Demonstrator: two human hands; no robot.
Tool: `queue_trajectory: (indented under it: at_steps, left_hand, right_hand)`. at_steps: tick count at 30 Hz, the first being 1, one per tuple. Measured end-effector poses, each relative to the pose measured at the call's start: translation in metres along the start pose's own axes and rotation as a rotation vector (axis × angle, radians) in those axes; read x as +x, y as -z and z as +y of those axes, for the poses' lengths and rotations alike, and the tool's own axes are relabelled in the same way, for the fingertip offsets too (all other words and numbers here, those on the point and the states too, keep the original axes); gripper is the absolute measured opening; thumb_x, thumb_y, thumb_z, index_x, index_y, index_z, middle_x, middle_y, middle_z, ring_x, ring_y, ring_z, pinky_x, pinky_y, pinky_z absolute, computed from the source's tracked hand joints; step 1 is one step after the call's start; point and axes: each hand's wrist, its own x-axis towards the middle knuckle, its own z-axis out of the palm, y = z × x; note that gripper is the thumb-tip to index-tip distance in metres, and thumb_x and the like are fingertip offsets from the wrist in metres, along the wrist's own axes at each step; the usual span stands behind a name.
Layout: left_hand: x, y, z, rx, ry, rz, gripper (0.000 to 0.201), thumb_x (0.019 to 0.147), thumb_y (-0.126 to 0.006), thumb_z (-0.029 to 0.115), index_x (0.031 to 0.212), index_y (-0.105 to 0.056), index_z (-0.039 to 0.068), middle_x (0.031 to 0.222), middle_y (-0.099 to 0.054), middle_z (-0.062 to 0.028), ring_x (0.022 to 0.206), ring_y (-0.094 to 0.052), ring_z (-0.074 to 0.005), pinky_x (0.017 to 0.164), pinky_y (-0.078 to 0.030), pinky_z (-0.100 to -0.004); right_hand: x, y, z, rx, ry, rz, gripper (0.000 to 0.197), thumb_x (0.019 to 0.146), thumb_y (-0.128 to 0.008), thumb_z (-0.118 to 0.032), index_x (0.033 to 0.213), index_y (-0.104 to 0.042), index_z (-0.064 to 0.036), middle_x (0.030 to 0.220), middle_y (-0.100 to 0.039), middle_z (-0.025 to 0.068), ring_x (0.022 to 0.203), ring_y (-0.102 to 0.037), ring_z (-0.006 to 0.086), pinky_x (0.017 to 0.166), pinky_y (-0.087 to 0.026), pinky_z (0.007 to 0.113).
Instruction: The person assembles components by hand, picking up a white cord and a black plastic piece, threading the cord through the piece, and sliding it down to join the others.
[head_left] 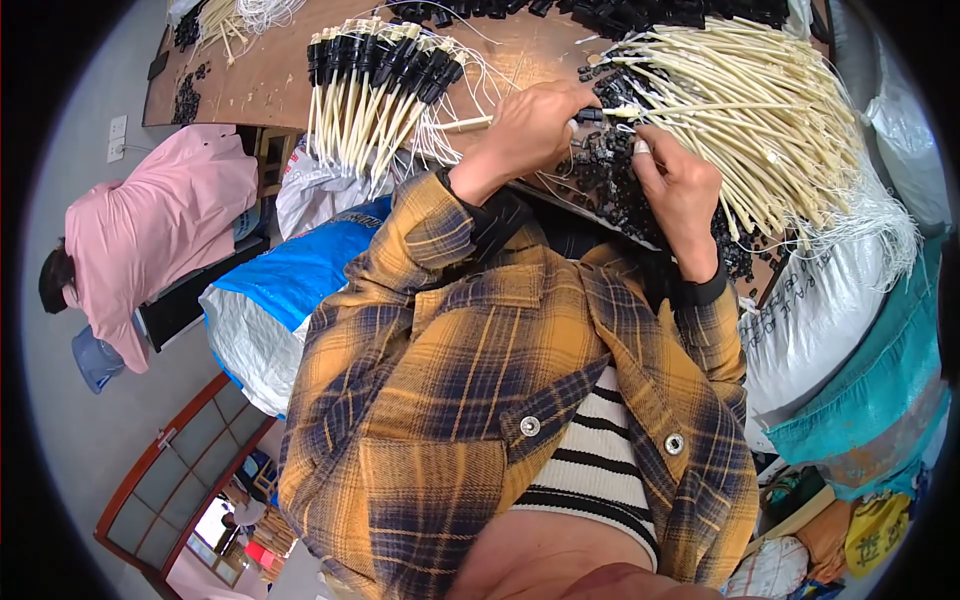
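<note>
Head view shows the left hand (528, 125) pinched shut on a cream cord (470, 123) and the right hand (680, 185) closed on its black plug (590, 114) (over the worktop (270, 80)), beside loose cream cords (760, 110).

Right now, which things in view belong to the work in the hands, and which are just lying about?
In hand:
- left hand and right hand holding one cream rod
- loose cream rods
- pile of small black caps
- capped rod bundle

Lying about:
- blue and white sack
- teal sack
- person in pink
</note>
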Motion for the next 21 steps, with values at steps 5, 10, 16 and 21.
queue_trajectory:
  at_steps: [5,10,16,21]
  left_hand:
    - [0.001,0.007,0.014,0.026,0.068,-0.176,0.036,0.073,-0.056,-0.001,0.108,-0.062,0.006,0.100,-0.066,-0.0140,0.095,-0.062,-0.0337,0.081,-0.049,-0.0416]
    - [0.004,0.001,0.013,0.036,0.023,-0.257,0.036,0.073,-0.056,-0.002,0.107,-0.061,0.007,0.098,-0.066,-0.0146,0.094,-0.062,-0.0343,0.080,-0.049,-0.0422]
    - [0.014,0.018,0.018,0.019,0.104,-0.434,0.042,0.071,-0.054,-0.002,0.111,-0.055,0.008,0.088,-0.063,-0.0176,0.083,-0.061,-0.0367,0.070,-0.046,-0.0443]
    - [0.013,0.010,0.018,-0.115,0.047,-0.469,0.045,0.073,-0.055,0.000,0.116,-0.053,0.011,0.083,-0.062,-0.0150,0.077,-0.061,-0.0334,0.065,-0.045,-0.0437]
  right_hand:
    - [0.001,-0.004,0.000,-0.032,0.006,-0.029,0.012,0.081,-0.067,-0.013,0.092,-0.070,-0.0086,0.067,-0.064,0.0114,0.054,-0.062,0.0245,0.051,-0.047,0.031]
    - [-0.001,-0.009,0.001,0.090,0.006,-0.091,0.009,0.084,-0.065,-0.010,0.092,-0.068,-0.0076,0.067,-0.063,0.0128,0.054,-0.060,0.0255,0.052,-0.046,0.032]
    - [0.003,-0.001,-0.007,0.198,0.027,-0.163,0.016,0.088,-0.059,-0.008,0.104,-0.062,-0.0061,0.069,-0.060,0.0117,0.058,-0.059,0.0238,0.055,-0.046,0.032]
    - [-0.001,0.000,-0.011,0.259,-0.011,-0.104,0.012,0.089,-0.059,-0.008,0.100,-0.062,-0.0053,0.070,-0.061,0.0130,0.057,-0.060,0.0243,0.054,-0.046,0.033]
